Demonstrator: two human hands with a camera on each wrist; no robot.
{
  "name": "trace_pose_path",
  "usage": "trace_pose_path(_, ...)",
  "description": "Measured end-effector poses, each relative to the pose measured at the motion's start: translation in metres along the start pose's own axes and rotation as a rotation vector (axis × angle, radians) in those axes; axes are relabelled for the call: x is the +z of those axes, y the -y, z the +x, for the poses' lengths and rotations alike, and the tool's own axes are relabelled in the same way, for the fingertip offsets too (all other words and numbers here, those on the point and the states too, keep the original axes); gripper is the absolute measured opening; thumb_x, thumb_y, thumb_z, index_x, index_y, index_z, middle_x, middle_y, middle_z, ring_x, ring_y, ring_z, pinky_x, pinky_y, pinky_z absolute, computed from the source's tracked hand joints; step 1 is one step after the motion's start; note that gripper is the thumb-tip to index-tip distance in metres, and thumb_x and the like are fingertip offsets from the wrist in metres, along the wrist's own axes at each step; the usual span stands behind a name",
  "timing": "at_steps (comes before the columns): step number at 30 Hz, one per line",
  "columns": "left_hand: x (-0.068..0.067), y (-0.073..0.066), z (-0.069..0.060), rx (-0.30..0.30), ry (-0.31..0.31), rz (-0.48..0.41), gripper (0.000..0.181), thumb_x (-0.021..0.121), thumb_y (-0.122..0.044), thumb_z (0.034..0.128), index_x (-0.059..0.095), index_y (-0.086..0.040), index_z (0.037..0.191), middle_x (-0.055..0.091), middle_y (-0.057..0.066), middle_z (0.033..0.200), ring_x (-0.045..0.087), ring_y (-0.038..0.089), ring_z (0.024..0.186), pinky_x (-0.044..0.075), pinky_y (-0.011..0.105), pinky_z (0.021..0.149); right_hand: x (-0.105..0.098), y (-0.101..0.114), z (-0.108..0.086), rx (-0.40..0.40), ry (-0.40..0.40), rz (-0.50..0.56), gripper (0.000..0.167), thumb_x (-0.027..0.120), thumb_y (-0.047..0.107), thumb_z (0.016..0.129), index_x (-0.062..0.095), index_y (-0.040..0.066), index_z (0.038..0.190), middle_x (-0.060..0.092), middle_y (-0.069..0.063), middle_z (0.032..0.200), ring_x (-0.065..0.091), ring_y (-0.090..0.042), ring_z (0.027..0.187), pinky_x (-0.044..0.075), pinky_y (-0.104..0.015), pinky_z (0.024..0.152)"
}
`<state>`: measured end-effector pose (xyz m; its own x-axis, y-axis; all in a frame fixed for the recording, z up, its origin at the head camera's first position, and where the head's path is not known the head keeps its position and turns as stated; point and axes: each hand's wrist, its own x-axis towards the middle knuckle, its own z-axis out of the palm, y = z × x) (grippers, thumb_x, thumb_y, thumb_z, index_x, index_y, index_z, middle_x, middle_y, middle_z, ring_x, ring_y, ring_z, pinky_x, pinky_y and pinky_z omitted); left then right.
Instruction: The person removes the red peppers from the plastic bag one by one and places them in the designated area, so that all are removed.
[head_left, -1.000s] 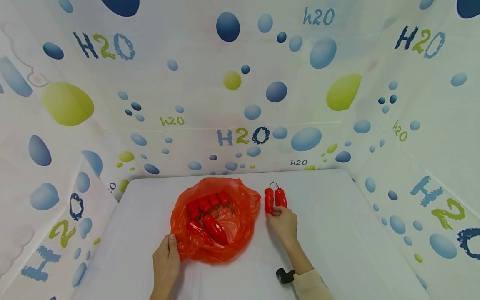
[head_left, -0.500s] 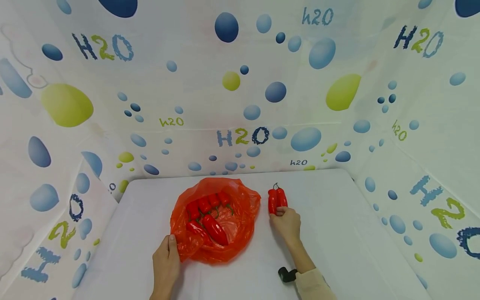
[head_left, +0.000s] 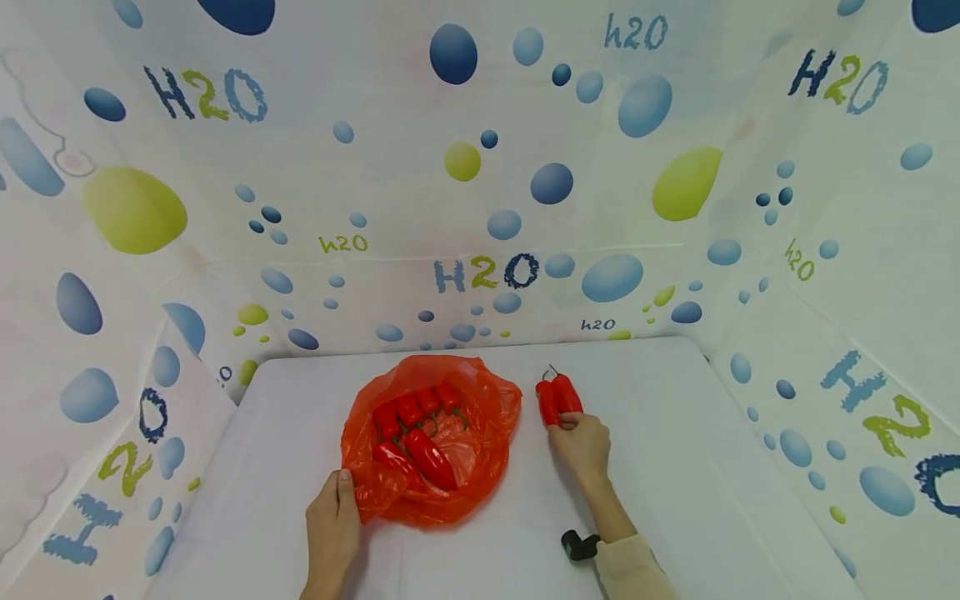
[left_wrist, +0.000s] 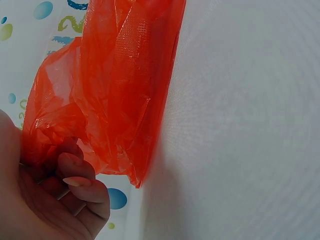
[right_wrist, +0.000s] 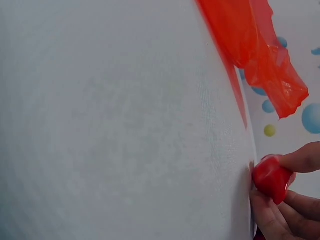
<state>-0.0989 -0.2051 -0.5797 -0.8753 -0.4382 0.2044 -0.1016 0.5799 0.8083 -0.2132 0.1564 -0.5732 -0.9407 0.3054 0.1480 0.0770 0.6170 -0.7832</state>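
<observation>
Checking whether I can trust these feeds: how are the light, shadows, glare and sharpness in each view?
Head: even light, mostly sharp, small highlights on the bagged peppers, printed backdrop stretched toward the edges; left wrist: dimmer, soft shadow on the tabletop beside the red bag, faint ripple pattern; right wrist: dim and soft, glints on the held pepper, shadow beside it.

Soft, even light filled the head view, where the printed backdrop (head_left: 390, 183) stayed fairly crisp, small white glints dotted the red peppers (head_left: 429, 460) and a sheen ran along creases in the orange-red bag (head_left: 480, 492). Both wrist views were dimmer and greyer. In the left one, a blurred shadow lay on the white surface (left_wrist: 240, 125) below the bag; faint ripple patterns and haze softened the cloth in both
</observation>
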Motion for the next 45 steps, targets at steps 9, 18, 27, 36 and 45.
trace_pose_path(9, 0.000, -0.002, 0.000, -0.002, 0.002, -0.006, 0.039, 0.039, -0.030, 0.1146, 0.061, -0.005, 0.093, 0.047, 0.002, 0.067, 0.047, 0.020, 0.068, 0.037, 0.029, 0.061, -0.002, -0.006, 0.005, 0.023, -0.044, -0.026, 0.021, 0.075, 0.017, 0.088, 0.080, -0.001, 0.099, 0.077, -0.010, 0.081, 0.073, -0.029, 0.075, 0.057, -0.042, 0.063)
trace_pose_path(18, 0.000, -0.001, -0.001, -0.015, 0.012, -0.006, 0.040, 0.039, -0.031, 0.1147, 0.061, -0.004, 0.095, 0.048, 0.003, 0.068, 0.047, 0.020, 0.069, 0.038, 0.029, 0.061, -0.010, -0.008, 0.005, 0.044, -0.068, -0.117, 0.021, 0.075, 0.023, 0.089, 0.081, 0.004, 0.094, 0.077, -0.006, 0.079, 0.070, -0.029, 0.069, 0.051, -0.041, 0.054)
trace_pose_path(27, 0.000, 0.000, -0.001, -0.006, 0.008, -0.006, 0.040, 0.039, -0.031, 0.1148, 0.062, -0.004, 0.097, 0.049, 0.004, 0.069, 0.048, 0.021, 0.070, 0.038, 0.029, 0.062, -0.014, -0.008, 0.005, 0.037, -0.048, -0.136, 0.027, 0.075, 0.027, 0.092, 0.079, 0.002, 0.096, 0.076, -0.009, 0.080, 0.068, -0.028, 0.067, 0.051, -0.041, 0.052)
trace_pose_path(36, 0.000, 0.000, -0.001, -0.048, 0.044, -0.012, 0.045, 0.035, -0.035, 0.1150, 0.065, -0.002, 0.106, 0.056, 0.006, 0.075, 0.051, 0.021, 0.075, 0.040, 0.028, 0.063, -0.017, -0.010, 0.004, 0.053, -0.031, -0.162, 0.030, 0.072, 0.028, 0.093, 0.078, 0.000, 0.101, 0.075, -0.012, 0.082, 0.067, -0.027, 0.065, 0.053, -0.041, 0.052)
trace_pose_path(45, 0.001, -0.002, -0.002, -0.022, 0.025, -0.018, 0.043, 0.038, -0.033, 0.1148, 0.066, -0.002, 0.107, 0.066, 0.009, 0.084, 0.055, 0.023, 0.078, 0.044, 0.030, 0.067, -0.022, -0.009, 0.005, 0.047, -0.070, -0.190, 0.026, 0.070, 0.026, 0.094, 0.078, 0.002, 0.098, 0.076, -0.012, 0.084, 0.069, -0.031, 0.069, 0.053, -0.045, 0.055)
